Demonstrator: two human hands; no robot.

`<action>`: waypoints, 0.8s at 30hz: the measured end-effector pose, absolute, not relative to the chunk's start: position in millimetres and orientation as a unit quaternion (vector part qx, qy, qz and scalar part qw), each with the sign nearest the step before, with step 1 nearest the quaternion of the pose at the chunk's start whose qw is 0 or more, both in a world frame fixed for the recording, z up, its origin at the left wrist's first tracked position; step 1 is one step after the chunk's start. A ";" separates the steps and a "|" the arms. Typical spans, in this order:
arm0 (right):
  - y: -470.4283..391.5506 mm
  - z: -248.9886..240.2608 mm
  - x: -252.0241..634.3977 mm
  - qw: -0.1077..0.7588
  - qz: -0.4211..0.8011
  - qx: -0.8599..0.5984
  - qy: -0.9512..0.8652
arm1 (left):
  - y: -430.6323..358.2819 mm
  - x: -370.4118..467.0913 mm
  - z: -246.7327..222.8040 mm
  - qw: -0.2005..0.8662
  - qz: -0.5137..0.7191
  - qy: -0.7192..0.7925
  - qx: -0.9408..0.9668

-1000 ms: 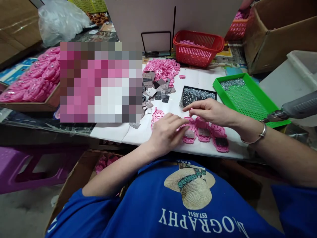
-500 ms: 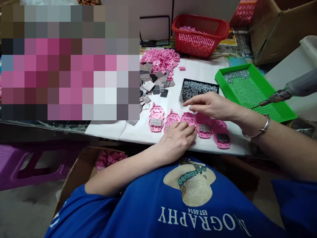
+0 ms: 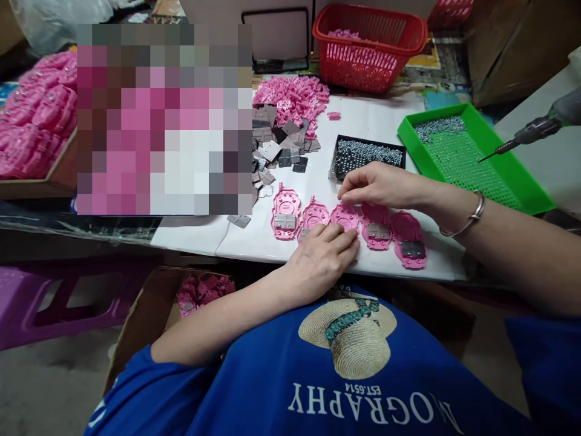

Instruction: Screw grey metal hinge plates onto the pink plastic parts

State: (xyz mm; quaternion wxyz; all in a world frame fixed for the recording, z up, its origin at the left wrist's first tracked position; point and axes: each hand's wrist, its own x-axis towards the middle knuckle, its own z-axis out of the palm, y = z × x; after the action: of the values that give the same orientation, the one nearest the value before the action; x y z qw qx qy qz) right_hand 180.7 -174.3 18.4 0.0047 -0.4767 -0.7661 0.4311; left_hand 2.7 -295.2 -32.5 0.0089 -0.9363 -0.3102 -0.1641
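Several pink plastic casings stand side by side in a row along the table's near edge, among them a left-end casing (image 3: 285, 209) with a grey plate and a right-end casing (image 3: 411, 233) with a dark plate. My left hand (image 3: 320, 260) lies with curled fingers over the lower part of the middle casing (image 3: 344, 217), pressing on it and partly covering its left neighbour. At that middle casing's top edge, my right hand (image 3: 370, 184) has thumb and fingers pinched together; whatever is between the tips is hidden. Just beyond is a black tray of screws (image 3: 370, 158).
A green tray (image 3: 476, 154) holds more screws, with a power screwdriver (image 3: 529, 133) hanging over it. Grey plates (image 3: 284, 148) and small pink parts (image 3: 293, 100) are heaped beyond the row. Behind stands a red basket (image 3: 370, 51). Pink casings fill a box (image 3: 39, 121) at left.
My right hand has moved slightly down and toward the middle casing, its fingers closing into a pinch. My left hand stays in place. The view has shifted slightly.
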 end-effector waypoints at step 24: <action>-175.2 14.2 150.6 -0.119 0.178 -0.435 -0.875 | -292.4 -0.4 -29.9 0.010 -0.148 -0.294 -0.944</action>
State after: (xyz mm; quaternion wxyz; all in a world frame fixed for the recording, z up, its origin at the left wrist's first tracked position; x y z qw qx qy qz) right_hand 150.6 -175.2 14.2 -0.1185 -0.4347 -0.8748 0.1782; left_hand -0.4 -292.4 -29.9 0.0095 -0.9444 -0.2936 -0.1478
